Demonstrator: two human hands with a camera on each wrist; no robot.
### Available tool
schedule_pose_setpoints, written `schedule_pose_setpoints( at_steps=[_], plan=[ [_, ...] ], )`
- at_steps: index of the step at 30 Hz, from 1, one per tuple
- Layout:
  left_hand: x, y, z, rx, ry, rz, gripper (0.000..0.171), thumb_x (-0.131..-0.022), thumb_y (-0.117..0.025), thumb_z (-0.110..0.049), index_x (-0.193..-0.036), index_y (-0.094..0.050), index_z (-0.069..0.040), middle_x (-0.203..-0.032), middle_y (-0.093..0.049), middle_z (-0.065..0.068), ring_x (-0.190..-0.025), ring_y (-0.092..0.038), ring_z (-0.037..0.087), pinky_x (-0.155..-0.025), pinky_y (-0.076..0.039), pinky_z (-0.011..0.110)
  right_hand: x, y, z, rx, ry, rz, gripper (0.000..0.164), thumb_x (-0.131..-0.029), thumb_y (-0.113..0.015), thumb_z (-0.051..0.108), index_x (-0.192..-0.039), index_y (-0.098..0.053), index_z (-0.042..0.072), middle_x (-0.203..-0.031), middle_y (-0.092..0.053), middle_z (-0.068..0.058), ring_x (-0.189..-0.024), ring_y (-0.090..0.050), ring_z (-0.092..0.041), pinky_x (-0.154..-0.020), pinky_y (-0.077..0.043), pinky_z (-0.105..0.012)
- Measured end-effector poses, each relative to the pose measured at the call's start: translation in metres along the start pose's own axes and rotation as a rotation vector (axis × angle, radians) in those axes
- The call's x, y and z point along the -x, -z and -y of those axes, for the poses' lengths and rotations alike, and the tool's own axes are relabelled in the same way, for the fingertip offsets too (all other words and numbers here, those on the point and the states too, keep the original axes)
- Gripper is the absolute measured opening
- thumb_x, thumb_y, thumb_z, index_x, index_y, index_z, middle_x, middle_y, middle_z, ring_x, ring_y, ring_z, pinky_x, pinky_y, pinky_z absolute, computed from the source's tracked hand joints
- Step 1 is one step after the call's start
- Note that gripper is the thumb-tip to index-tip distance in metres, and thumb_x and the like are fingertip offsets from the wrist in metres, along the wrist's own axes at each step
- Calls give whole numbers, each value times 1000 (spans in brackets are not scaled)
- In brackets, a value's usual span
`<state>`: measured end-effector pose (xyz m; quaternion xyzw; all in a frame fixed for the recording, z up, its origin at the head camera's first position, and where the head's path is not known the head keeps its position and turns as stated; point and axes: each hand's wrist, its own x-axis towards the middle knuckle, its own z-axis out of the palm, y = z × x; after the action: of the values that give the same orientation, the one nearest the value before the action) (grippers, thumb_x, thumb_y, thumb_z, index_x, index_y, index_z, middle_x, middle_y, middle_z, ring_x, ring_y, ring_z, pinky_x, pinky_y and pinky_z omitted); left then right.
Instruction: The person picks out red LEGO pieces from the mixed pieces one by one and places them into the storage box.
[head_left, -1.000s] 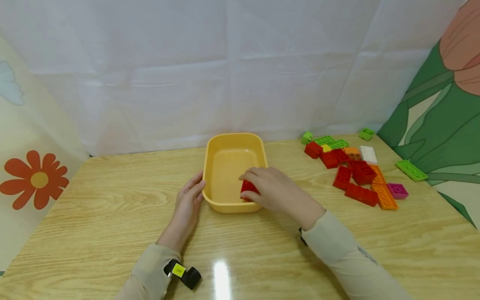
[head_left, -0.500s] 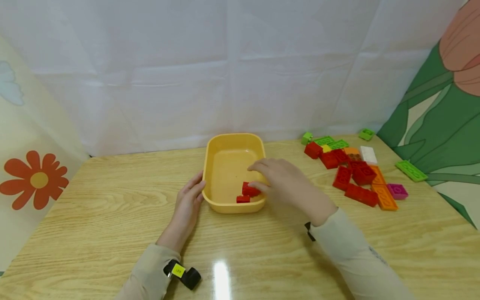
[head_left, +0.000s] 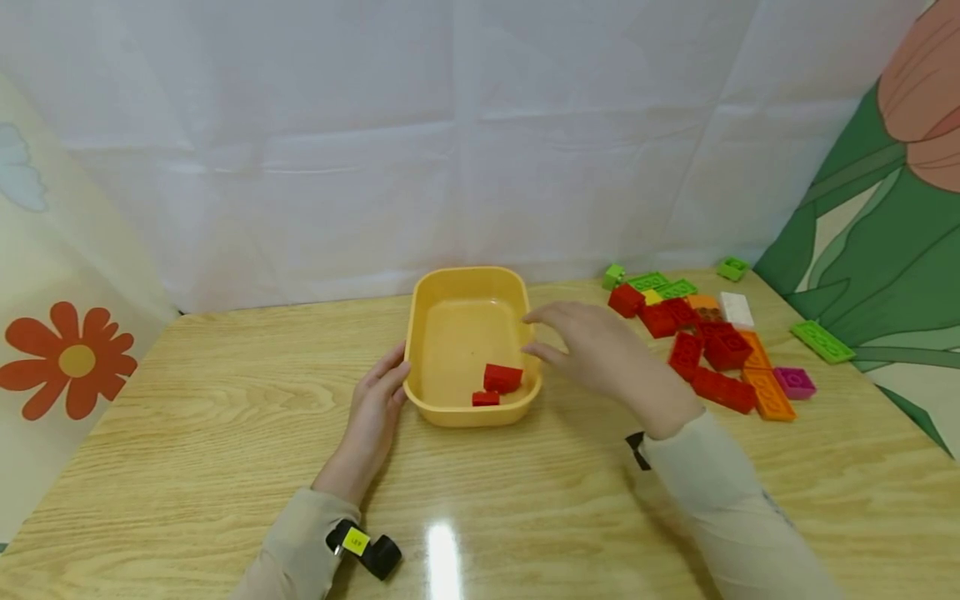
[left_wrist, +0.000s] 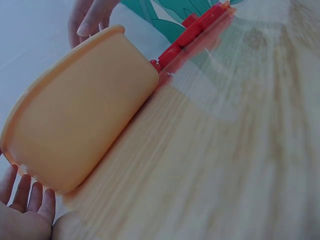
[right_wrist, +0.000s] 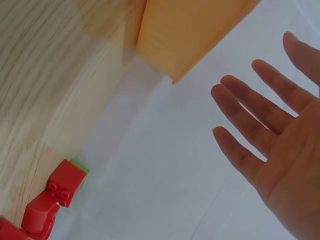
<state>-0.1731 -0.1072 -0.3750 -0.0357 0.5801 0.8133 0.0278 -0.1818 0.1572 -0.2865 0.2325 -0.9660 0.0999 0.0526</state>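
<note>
A yellow plastic bin (head_left: 450, 414) stands on the wooden table in the middle of the head view. Two red toy bricks (head_left: 502, 378) lie inside it, near the front wall. My left hand (head_left: 373, 406) rests against the bin's left side. In the left wrist view its extended fingers (left_wrist: 35, 196) touch the outer wall. At the bin's right rim, my right hand (head_left: 600, 354) is raised with nothing in it, thumb and fingers apart. Its fingers (right_wrist: 255, 120) are spread in the right wrist view.
On the right of the table lies a loose pile of toy bricks: several red bricks (head_left: 723, 389), orange plates (head_left: 768, 393), green plates (head_left: 822, 341), a white brick (head_left: 737, 309) and a magenta brick (head_left: 795, 382). White cloth (head_left: 337, 167) hangs behind the table.
My right hand has let go of a red brick inside the bin, opened and moved right, out over the rim. My left hand has stayed against the bin.
</note>
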Motion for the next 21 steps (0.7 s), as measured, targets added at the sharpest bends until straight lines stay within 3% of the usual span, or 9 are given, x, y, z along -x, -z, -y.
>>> schedule_pose_setpoints(
  at_steps=[9,21],
  plan=[
    [0,0,1,8,-8,0,50,-95,-47,-12,-142,-37,1,-151,-37,11,-123,-47,14,-85,-50,11,2,8,-9,-21,-119,91,53,-90,-53,44,-131,-53,11,-135,-57,-14,-122,-50,-32,-102,-45,-55],
    [0,0,1,-1,-10,1,50,-95,-47,-12,-142,-37,1,-150,-38,12,-123,-47,14,-86,-50,11,9,18,-31,-72,-229,109,60,-90,-48,51,-135,-49,10,-133,-56,-20,-116,-52,-36,-95,-47,-59]
  ],
)
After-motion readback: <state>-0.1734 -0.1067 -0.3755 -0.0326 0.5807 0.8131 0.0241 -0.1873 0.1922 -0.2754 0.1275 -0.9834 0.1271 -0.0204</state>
